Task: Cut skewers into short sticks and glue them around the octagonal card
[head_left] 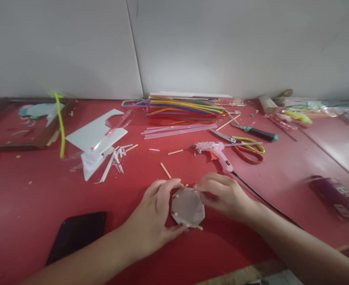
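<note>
A pale, many-sided paper piece (188, 206) lies on the red table near its front edge. Several short wooden sticks (200, 227) are set around its rim. My left hand (159, 209) curves around the left side, thumb at the lower edge and fingers at the upper edge, gripping the piece. At the upper right rim, my right hand (222, 194) is closed in a pinch. A small pale end, seemingly of a short stick, shows by its fingertips; the rest is hidden. Just beyond the left fingers lies a loose wooden stick (165, 170).
Beyond my hands are a pink glue gun (214, 148) with a black cord, scissors (247, 150), a utility knife (260, 133) and bundled pipe cleaners (186, 109). White scraps (118, 158), a dark phone (78, 235) and a brown tray (40, 144) lie left; a purple case (336, 196) right.
</note>
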### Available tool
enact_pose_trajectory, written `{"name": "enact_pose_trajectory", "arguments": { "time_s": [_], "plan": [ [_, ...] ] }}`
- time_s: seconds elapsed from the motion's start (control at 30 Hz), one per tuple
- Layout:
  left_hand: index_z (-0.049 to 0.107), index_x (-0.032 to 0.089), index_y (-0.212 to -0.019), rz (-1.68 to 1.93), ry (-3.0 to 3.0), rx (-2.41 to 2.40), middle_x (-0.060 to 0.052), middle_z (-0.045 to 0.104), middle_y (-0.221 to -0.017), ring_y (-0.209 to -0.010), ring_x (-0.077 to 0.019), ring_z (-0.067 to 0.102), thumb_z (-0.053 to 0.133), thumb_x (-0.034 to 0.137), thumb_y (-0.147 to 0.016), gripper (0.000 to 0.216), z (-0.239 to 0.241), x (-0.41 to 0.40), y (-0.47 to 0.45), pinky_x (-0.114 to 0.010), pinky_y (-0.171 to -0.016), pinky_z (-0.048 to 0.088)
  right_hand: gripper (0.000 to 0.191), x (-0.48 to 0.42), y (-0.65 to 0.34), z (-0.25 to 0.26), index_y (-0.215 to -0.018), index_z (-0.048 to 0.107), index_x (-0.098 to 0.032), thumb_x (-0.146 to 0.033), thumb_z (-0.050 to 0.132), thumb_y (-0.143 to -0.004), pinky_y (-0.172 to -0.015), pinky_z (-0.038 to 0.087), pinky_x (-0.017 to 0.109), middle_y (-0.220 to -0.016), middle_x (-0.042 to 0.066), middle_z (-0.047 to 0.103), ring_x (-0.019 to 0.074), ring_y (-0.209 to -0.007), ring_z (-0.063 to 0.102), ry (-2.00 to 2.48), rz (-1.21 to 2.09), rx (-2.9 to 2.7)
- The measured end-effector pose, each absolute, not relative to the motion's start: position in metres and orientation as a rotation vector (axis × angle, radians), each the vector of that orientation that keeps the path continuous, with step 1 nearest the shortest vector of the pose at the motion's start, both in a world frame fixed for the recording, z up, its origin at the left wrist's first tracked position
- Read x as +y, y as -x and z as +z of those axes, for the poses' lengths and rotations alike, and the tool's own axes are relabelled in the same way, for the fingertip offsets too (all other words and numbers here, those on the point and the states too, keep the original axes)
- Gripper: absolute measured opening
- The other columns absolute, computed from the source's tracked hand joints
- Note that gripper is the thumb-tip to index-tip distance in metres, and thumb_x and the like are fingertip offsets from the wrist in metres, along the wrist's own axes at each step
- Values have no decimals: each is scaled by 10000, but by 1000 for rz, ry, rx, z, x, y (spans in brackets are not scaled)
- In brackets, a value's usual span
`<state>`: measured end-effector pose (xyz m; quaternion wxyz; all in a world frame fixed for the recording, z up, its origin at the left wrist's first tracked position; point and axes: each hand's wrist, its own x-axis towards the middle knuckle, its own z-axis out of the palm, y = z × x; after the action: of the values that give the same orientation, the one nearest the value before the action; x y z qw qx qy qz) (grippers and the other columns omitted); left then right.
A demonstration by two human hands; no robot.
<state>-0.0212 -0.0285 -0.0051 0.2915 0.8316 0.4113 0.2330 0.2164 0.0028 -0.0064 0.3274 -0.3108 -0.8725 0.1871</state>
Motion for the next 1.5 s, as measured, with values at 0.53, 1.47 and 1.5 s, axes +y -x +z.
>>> {"name": "enact_pose_trajectory", "arguments": {
  "time_s": [0.53,1.47,1.5],
  "plan": [
    [208,271,-1391,585,-2233,1079,-156,498,-1350,-1246,-354,491,730,440,-784,818,-5,-28,25,-579,-997,461,140,4,-218,3,-1006,591,-202,-140,556,-885,-699,525,285,-866,53,685,160,-784,631,789,532,-2317],
    [328,278,-1277,1378,-1674,1150,-152,452,-1338,-952,-263,690,723,87,-700,725,-3,-21,9,-365,-650,651,124,22,-244,1,-874,542,-222,-251,628,-791,-550,445,288,-751,6,562,153,-629,529,1371,763,-1510],
    [326,282,-1284,1383,-1688,1142,-153,446,-1343,-970,-274,685,725,88,-698,735,-4,-21,9,-380,-662,653,97,19,-243,0,-840,552,-219,-261,629,-801,-540,441,284,-731,2,553,148,-617,519,1298,867,-1491]
  ]
}}
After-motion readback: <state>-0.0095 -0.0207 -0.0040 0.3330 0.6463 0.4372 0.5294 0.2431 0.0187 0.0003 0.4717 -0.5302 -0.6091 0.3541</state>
